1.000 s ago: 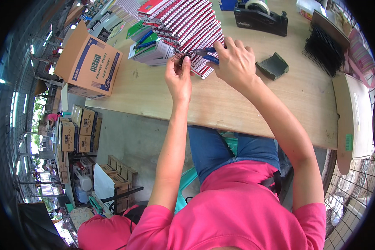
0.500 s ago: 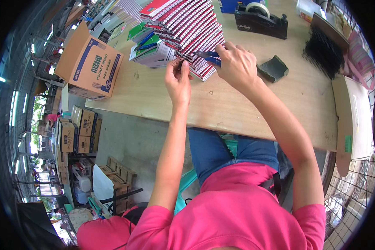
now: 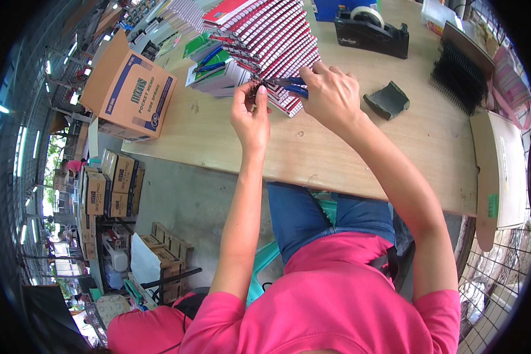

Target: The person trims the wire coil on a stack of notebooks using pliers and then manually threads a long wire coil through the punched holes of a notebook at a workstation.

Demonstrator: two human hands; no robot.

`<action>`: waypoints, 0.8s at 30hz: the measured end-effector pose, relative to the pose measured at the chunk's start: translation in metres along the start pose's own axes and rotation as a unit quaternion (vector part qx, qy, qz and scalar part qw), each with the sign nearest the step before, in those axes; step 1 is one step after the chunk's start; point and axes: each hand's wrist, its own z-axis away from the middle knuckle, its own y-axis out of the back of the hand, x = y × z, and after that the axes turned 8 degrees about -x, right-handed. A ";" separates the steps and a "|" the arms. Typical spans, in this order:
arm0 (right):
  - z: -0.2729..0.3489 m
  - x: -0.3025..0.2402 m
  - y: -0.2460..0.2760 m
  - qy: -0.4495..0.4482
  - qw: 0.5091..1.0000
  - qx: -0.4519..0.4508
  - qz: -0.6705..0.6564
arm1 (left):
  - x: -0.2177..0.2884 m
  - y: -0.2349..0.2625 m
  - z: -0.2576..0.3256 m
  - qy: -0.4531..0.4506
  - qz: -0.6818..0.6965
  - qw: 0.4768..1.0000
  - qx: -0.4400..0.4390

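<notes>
Care is needed at the spiral end [image 3: 255, 88], which is pinched in the left hand [image 3: 251, 115] and should be kept steady while the blue-handled pliers [image 3: 289, 87], gripped in the right hand [image 3: 331, 94], are closed squarely on the wire tip. The spiral belongs to the nearest notepad in a fanned red-and-white stack [image 3: 271, 44], lying mid-desk [image 3: 336, 159], edges overlapped like shingles.
</notes>
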 end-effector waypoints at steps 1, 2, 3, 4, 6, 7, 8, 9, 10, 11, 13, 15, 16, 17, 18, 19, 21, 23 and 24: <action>0.003 -0.002 0.002 0.012 0.999 0.036 0.021 | 0.000 0.000 0.001 -0.003 -0.001 1.000 -0.002; 0.005 -0.003 0.005 0.023 0.996 0.072 0.042 | -0.001 0.001 0.001 -0.006 -0.001 1.000 -0.003; 0.005 -0.004 0.006 0.021 0.996 0.073 0.041 | -0.001 0.001 0.002 -0.007 -0.008 1.000 -0.002; 0.005 -0.005 0.007 0.018 0.996 0.074 0.039 | 0.000 0.002 0.002 -0.009 -0.014 1.000 -0.002; 0.004 -0.009 0.008 0.011 0.997 0.065 0.050 | 0.000 0.002 0.003 -0.012 -0.025 1.000 0.004; 0.003 -0.011 0.008 0.007 0.997 0.054 0.063 | 0.001 0.002 0.003 -0.014 -0.030 0.999 0.010; 0.003 -0.013 0.008 0.003 0.996 0.044 0.075 | 0.002 0.002 0.003 -0.015 -0.034 0.999 0.016; 0.002 -0.015 0.008 0.001 0.996 0.041 0.078 | 0.004 0.002 0.003 -0.020 -0.032 0.999 0.016; 0.001 -0.016 0.009 -0.002 0.996 0.038 0.081 | 0.005 0.001 0.003 -0.023 -0.031 0.999 0.016; 0.000 -0.017 0.009 -0.004 0.996 0.036 0.084 | 0.006 0.001 0.003 -0.027 -0.029 0.999 0.016; 0.002 -0.017 0.008 -0.004 0.996 0.049 0.081 | 0.006 0.002 0.003 -0.021 -0.038 0.999 0.013; 0.002 -0.016 0.008 0.001 0.996 0.054 0.076 | 0.006 0.003 0.003 -0.018 -0.043 0.999 0.014; 0.001 -0.017 0.009 0.006 0.996 0.052 0.072 | 0.006 0.003 0.003 -0.019 -0.045 0.999 0.015; 0.000 -0.017 0.009 0.012 0.996 0.051 0.068 | 0.006 0.004 0.003 -0.020 -0.047 0.999 0.016; -0.003 -0.016 0.009 0.002 0.998 0.020 0.055 | 0.006 0.004 0.002 -0.022 -0.047 0.999 0.016; -0.008 -0.013 0.007 -0.009 0.999 -0.011 0.042 | 0.005 0.004 0.002 -0.024 -0.046 0.999 0.015; -0.010 -0.011 0.004 -0.010 0.999 -0.030 0.022 | 0.003 0.004 0.002 -0.019 -0.039 0.999 0.013; -0.011 -0.010 0.003 0.011 1.000 -0.005 0.010 | -0.001 0.007 0.001 -0.009 -0.025 1.000 0.014; -0.007 -0.004 0.005 0.020 1.000 0.020 -0.008 | -0.002 0.006 0.004 0.037 0.043 0.998 0.017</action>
